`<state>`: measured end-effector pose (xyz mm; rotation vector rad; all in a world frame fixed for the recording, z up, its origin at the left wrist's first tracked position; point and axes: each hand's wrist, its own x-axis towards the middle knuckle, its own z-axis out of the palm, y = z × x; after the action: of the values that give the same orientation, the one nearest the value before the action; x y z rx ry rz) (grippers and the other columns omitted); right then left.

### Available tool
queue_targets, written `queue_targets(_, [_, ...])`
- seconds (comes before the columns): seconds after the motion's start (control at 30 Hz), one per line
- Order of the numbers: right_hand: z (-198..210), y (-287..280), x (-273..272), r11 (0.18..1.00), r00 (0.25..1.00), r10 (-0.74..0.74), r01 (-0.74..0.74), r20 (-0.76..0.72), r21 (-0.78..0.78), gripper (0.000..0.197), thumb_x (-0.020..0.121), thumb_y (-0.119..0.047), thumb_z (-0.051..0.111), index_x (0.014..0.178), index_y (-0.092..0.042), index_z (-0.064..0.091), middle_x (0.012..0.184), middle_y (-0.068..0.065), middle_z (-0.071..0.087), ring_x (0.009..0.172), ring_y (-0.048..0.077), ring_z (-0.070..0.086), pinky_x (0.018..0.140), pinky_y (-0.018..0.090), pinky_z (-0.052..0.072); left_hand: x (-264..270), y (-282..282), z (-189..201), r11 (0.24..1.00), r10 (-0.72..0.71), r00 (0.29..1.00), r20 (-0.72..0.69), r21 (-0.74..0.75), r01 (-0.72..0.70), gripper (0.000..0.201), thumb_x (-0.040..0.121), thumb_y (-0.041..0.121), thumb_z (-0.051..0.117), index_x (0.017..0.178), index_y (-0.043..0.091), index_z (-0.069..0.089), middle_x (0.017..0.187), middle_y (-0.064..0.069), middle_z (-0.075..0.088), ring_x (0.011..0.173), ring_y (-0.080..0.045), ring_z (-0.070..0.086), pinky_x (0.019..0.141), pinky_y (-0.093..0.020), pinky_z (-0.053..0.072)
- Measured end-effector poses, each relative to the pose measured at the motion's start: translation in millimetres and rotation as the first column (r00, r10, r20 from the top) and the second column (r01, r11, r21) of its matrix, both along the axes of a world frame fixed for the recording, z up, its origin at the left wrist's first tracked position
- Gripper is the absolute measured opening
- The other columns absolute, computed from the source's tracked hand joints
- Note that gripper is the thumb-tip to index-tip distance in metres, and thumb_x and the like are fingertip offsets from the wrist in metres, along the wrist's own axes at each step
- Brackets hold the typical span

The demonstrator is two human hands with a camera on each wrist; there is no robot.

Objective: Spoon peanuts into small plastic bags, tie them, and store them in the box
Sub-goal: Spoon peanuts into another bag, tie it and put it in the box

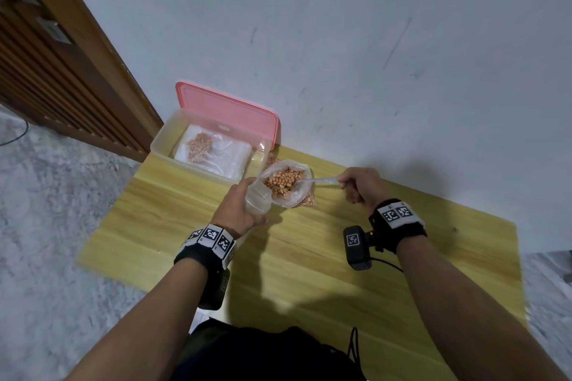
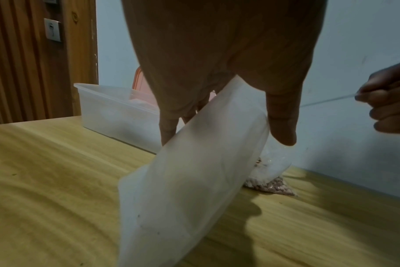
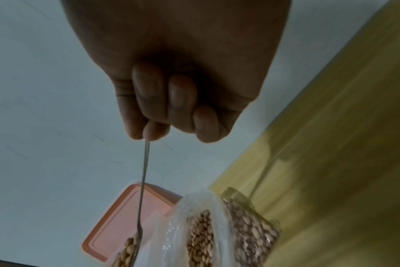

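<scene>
Your left hand holds the small plastic bag by its mouth, thumb on one side and fingers on the other. It is thin, cloudy film, limp and nearly weightless; in the left wrist view it hangs as a soft tube with nothing visible inside. Judge it slippery and easy to collapse, so keep the pinch at the rim and spread it wide enough for a spoon bowl.

Your right hand is clenched round the end of the metal spoon, a thin, stiff handle pinched between thumb and curled fingers. The bowl sits over the large open bag of peanuts, which stands near the far edge of the bench, just right of the box. The right wrist view shows peanuts heaped in the bowl. They are small, smooth, rounded and loose, so they will likely roll off if the spoon tips; keep it level on the short way across.

The large bag is crinkled clear plastic, soft-walled, likely to sag if knocked.

The box is translucent rigid plastic at the far left corner of the bench, its pink lid leaning upright against the wall. Inside lies one filled bag of peanuts on what looks like flat plastic bags.
</scene>
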<state>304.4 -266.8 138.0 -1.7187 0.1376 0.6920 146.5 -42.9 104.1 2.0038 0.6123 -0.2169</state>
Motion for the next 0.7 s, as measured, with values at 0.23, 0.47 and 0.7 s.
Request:
queue_targets(0.23, [34.4,7.9,4.8,0.986,0.985,0.165,-0.163,0.057,-0.048,0.024,0.075,0.001,0.056,0.051,0.002,0.052,0.029,0.002,0.032,0.03,0.016,0.023,0.044,0.022,0.023,4.4,0.1,4.7,1.0,0.002,1.0,0.009,0.01,-0.002,0.095,0.065,0.008,0.088,0.145,0.016,0.038,0.138,-0.007,0.047,0.124,-0.021,0.044,0.108,-0.039,0.035])
queue_targets(0.47, [44.3,46.6,-10.5,0.86,0.808,0.504,-0.501,0.305,-0.095,0.027,0.079,-0.006,0.054,0.057,-0.001,0.067,0.047,0.007,0.052,0.042,0.013,0.042,0.045,0.022,0.035,9.7,-9.2,9.7,0.996,-0.066,0.995,0.07,-0.053,0.069,0.089,0.06,0.004,0.085,0.138,0.017,0.044,0.13,-0.003,0.054,0.116,-0.023,0.057,0.1,-0.047,0.049])
queue_targets(0.7, [45.7,77.8,-41.2,0.779,0.601,0.627,-0.471,0.496,-0.415,0.025,0.08,-0.008,0.06,0.056,-0.002,0.057,0.052,0.013,0.052,0.049,0.026,0.042,0.051,0.033,0.036,13.7,-8.2,4.1,0.998,-0.048,0.992,0.121,-0.031,0.053,0.085,0.061,-0.005,0.08,0.136,0.014,0.044,0.126,-0.003,0.052,0.112,-0.02,0.055,0.1,-0.04,0.048])
